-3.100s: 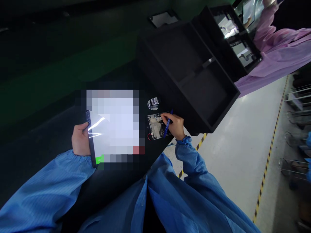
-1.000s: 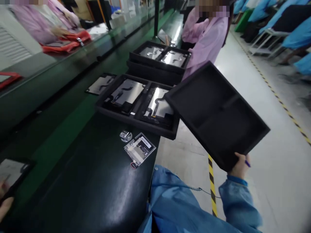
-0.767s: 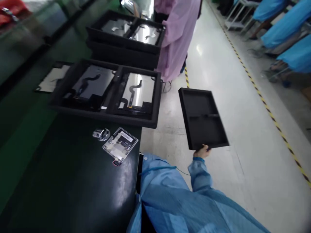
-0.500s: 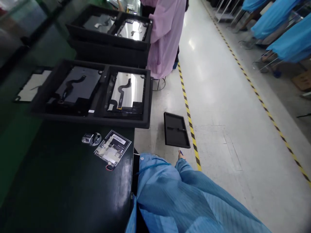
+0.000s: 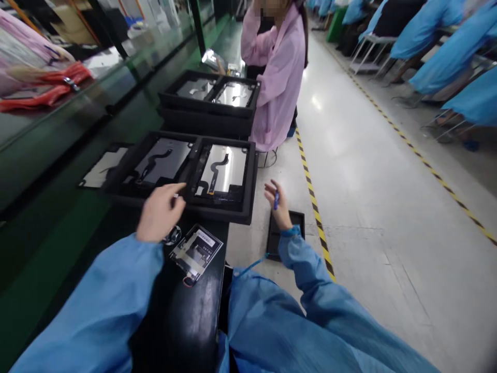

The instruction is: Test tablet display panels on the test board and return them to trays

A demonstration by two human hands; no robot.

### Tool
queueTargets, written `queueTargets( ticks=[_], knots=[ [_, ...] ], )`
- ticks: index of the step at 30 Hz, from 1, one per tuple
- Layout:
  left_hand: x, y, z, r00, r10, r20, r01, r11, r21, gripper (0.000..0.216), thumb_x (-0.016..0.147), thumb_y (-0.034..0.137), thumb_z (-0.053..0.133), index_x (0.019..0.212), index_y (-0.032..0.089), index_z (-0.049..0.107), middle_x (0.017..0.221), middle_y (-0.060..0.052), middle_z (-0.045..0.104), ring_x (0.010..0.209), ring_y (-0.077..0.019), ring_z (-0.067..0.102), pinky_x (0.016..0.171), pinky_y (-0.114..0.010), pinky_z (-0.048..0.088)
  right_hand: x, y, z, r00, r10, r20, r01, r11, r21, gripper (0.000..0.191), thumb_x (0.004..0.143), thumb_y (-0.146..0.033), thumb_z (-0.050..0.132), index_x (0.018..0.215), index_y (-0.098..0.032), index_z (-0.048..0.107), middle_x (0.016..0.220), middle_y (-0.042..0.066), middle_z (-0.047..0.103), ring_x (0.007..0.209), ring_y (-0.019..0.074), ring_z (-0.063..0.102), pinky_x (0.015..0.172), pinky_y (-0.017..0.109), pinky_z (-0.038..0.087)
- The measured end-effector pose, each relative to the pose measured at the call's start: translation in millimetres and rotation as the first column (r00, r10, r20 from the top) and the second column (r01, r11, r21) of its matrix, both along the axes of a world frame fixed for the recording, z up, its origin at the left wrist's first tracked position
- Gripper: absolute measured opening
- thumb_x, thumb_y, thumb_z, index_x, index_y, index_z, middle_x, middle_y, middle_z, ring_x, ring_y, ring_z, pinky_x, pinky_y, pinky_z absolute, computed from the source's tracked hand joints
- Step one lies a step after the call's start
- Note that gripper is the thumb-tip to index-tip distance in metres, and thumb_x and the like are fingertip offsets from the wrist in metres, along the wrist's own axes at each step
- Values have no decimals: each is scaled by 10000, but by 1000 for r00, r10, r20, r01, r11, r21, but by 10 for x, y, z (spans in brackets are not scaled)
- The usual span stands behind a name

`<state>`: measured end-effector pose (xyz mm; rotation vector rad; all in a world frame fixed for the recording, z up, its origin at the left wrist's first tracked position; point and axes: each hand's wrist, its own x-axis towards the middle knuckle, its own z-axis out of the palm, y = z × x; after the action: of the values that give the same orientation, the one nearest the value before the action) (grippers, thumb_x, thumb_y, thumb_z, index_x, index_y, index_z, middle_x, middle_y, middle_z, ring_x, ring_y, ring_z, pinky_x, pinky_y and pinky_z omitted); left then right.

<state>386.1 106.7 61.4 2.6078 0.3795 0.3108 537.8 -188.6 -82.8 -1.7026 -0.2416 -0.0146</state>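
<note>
Now the right hand is no longer carrying the second black tray, which it was gripping by one edge a second ago. That tray is lying low near the floor, to the right of and below the loaded two-compartment tray, with the right wrist and sleeve partly hiding it. The right hand is rising beside the loaded tray's near right corner, well apart from it; its fingertips are spreading, while a blue pen is staying tucked against the fingers.

Meanwhile the left hand, out of sight half a second ago, is hovering over the loaded tray's near edge. Its grip is loosely curling, thumb and forefinger standing apart and apparently pinching nothing; whether it is touching the foam cannot be told.

For the work, the change is seemingly leaving the loaded tray uncovered and its contents reachable: a left display panel and a right display panel are lying metal-side up, one in each compartment, each showing a dark ribbon cable. In front of that tray, a circuit board is resting unmoved on the dark surface, beside a shiny metal piece that the left hand is partly covering.
</note>
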Motion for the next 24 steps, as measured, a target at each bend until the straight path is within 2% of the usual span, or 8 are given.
queueTargets(
  ticks=[2,4,10,13,16,19,22,24],
  knots=[
    [384,-225,-97,999,-30,-46,27,998,-61,400,845,197,472,1183,101,663,1272,-151,665,1228,-292,579,1115,-401,382,-143,259,191,994,96,52,-97,995,25,841,866,-585,636,1534,-212,286,1528,163,463,1404,273,477,1128,477,439],
    [621,-366,-185,997,-34,-64,27,993,-119,347,805,179,495,1091,116,681,1136,-160,709,1158,-318,620,1084,-426,409,-311,454,303,995,87,54,-86,996,-21,854,890,-550,607,1569,-209,214,1579,156,392,1476,273,370,1208,507,327],
    [776,-273,-326,985,165,-52,-172,916,-361,406,776,271,528,1132,114,647,1111,-192,707,1138,-353,637,1003,-470,460,-489,614,373,999,6,35,-3,994,-105,826,907,-538,550,1569,-162,229,1598,153,357,1487,299,346,1228,529,281],
    [879,-191,-259,972,222,-77,-228,807,-545,380,786,357,530,1051,120,663,1000,-161,724,1026,-317,676,828,-398,540,-479,604,394,1000,10,16,-8,995,-100,837,899,-558,548,1566,-157,241,1599,153,355,1488,302,343,1228,522,288],
    [1031,-262,-142,984,160,-83,-171,682,-711,308,778,404,571,896,138,673,844,-111,720,878,-269,698,671,-320,547,-472,606,403,1000,4,15,-2,997,-83,831,890,-553,567,1560,-173,255,1599,151,357,1486,303,347,1221,534,297],
    [1115,-400,7,994,104,-38,-91,569,-817,266,734,346,621,895,140,668,811,-78,719,779,-231,699,597,-280,536,-455,576,407,999,5,42,-2,998,-70,793,884,-533,586,1533,-181,298,1571,155,406,1470,309,377,1216,545,303],
    [917,-399,193,989,145,22,-55,501,-864,299,717,315,651,966,151,668,877,-67,731,802,-210,704,585,-250,541,-427,481,442,998,31,60,-31,1000,-2,677,902,-525,574,1467,-220,359,1531,146,467,1437,292,433,1197,534,346],
    [537,-276,304,968,246,43,-81,471,-879,306,730,326,676,998,178,677,941,-59,738,860,-202,709,589,-231,551,-409,400,521,995,21,93,-28,996,83,537,917,-509,566,1367,-251,427,1491,133,513,1400,277,484,1158,514,406]
  ],
)
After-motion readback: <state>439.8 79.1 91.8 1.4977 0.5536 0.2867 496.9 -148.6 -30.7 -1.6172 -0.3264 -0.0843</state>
